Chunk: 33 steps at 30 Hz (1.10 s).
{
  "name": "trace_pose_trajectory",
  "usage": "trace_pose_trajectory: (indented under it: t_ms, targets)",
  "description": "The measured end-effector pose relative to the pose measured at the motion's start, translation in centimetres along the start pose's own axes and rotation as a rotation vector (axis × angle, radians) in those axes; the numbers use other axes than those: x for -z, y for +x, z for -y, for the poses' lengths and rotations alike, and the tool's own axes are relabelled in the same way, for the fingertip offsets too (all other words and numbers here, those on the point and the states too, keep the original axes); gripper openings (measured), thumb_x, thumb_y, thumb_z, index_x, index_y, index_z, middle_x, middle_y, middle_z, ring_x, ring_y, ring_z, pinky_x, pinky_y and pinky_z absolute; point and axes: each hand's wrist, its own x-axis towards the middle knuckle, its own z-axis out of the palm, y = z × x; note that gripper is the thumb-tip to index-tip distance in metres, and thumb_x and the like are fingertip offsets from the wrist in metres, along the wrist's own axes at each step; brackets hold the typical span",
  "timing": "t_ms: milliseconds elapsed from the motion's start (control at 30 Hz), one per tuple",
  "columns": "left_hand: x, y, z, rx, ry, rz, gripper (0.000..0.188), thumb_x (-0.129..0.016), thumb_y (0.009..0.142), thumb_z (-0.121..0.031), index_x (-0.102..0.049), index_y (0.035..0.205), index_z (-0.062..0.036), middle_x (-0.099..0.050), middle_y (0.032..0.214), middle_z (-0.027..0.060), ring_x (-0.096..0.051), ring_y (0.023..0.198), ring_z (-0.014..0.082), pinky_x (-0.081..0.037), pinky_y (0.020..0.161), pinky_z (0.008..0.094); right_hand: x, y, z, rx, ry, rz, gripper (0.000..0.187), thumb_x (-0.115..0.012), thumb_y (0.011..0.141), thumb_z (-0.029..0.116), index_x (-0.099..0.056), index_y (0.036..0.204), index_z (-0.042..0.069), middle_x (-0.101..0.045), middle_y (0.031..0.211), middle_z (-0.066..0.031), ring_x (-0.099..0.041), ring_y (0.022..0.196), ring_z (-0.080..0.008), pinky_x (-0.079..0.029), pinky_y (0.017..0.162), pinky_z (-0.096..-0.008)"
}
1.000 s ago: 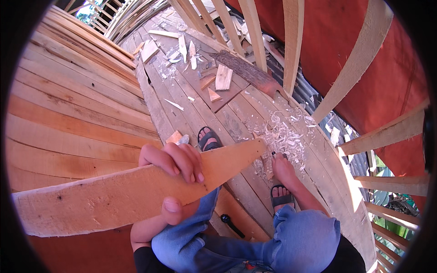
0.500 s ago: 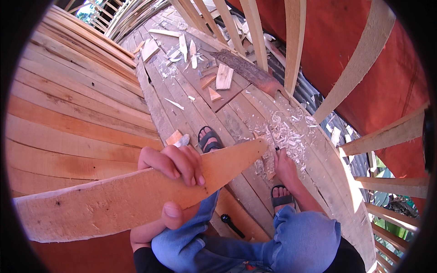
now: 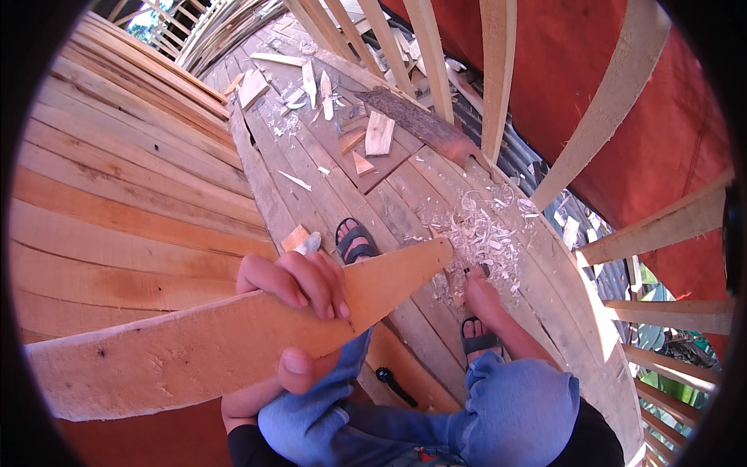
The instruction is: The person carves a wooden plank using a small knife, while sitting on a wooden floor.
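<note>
My left hand (image 3: 299,296) is wrapped round a long wooden board (image 3: 187,350) that narrows to a blunt tip at its right end. Its fingers lie over the upper edge and the thumb presses the face from below. Beyond the tip, my right hand (image 3: 481,294) is closed on a knife (image 3: 468,271); only a little of its dark end shows, and most of it is hidden by the hand. Curled wood shavings (image 3: 486,237) lie on the plank floor just past that hand. The board slants across my left thigh, in blue jeans.
Upright wooden slats (image 3: 502,78) stand along the right, before a red sheet (image 3: 591,47). Planked wall (image 3: 132,210) rises at left. Offcuts (image 3: 380,134) and a bark-covered piece (image 3: 420,124) lie ahead. My sandalled feet (image 3: 356,240) rest on the floor; a black strapped object (image 3: 395,385) lies between my legs.
My right hand has drawn slightly back toward me and turned, so the knife's thin blade, seen pointing away before, no longer shows plainly. The board and left hand stay nearly still.
</note>
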Motion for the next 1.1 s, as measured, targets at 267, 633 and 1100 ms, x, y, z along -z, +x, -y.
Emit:
trace_pose_trajectory:
  t_ms: [267, 633, 1100]
  targets:
    - [0.2, -0.1, -0.6, 0.016, 0.016, -0.013, 0.050, -0.074, 0.073, -0.043, -0.036, 0.088, -0.0133, -0.044, 0.072, 0.0017, -0.047, 0.068, 0.0157, -0.038, 0.075, 0.0350, 3.2, -0.2, 3.7, 0.049, 0.087, -0.011, 0.026, -0.046, 0.094, 0.019, -0.044, 0.101, -0.006, -0.061, 0.077, -0.0311, -0.062, 0.076, -0.0483, -0.050, 0.067, -0.0555]
    - [0.6, -0.4, -0.8, -0.017, 0.047, -0.009, 0.051, -0.074, 0.074, -0.044, -0.036, 0.088, -0.0128, -0.044, 0.070, 0.0020, -0.047, 0.066, 0.0158, -0.039, 0.073, 0.0344, 5.7, -0.2, 6.8, 0.086, 0.148, -0.089, 0.027, -0.046, 0.096, 0.021, -0.041, 0.101, -0.005, -0.062, 0.073, -0.0291, -0.062, 0.070, -0.0476, -0.049, 0.062, -0.0552]
    - [-0.3, 0.0, 0.5, -0.020, -0.034, -0.005, 0.051, -0.074, 0.073, -0.044, -0.036, 0.088, -0.0128, -0.044, 0.070, 0.0023, -0.047, 0.066, 0.0160, -0.038, 0.074, 0.0340, 1.0, -0.3, -1.2, 0.048, 0.029, -0.038, 0.027, -0.047, 0.093, 0.020, -0.043, 0.102, -0.006, -0.061, 0.081, -0.0328, -0.062, 0.077, -0.0471, -0.050, 0.068, -0.0547]
